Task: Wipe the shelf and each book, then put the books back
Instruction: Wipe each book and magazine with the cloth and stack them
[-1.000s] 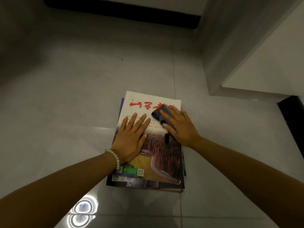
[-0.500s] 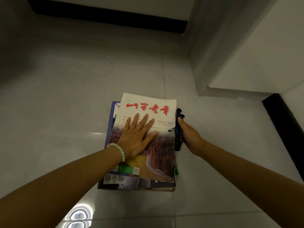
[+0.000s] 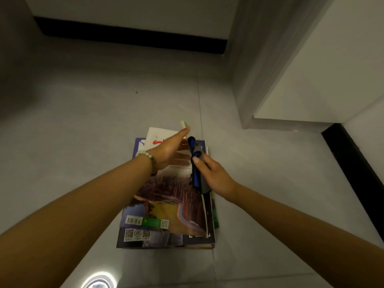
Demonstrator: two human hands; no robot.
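A stack of books (image 3: 164,239) lies on the grey tiled floor. On top is a magazine (image 3: 170,200) with red characters and a picture of a reddish field. My left hand (image 3: 168,150), with a bead bracelet at the wrist, is turned edge-on over the magazine's upper part, fingers straight; whether it touches the cover is unclear. My right hand (image 3: 214,173) grips a folded blue and grey cloth (image 3: 196,163) upright at the stack's right edge. A small pale bit (image 3: 182,123) shows at my left fingertips.
A white cabinet or shelf unit (image 3: 311,80) rises at the right, its base close to the stack. Black baseboards run along the far wall (image 3: 133,36) and the right wall (image 3: 353,163). A lamp reflection (image 3: 99,280) shines on the floor tiles in front.
My left hand went from lying flat on the magazine cover to standing edge-on over its top. My right hand took the cloth off the cover to the right edge and raised it upright.
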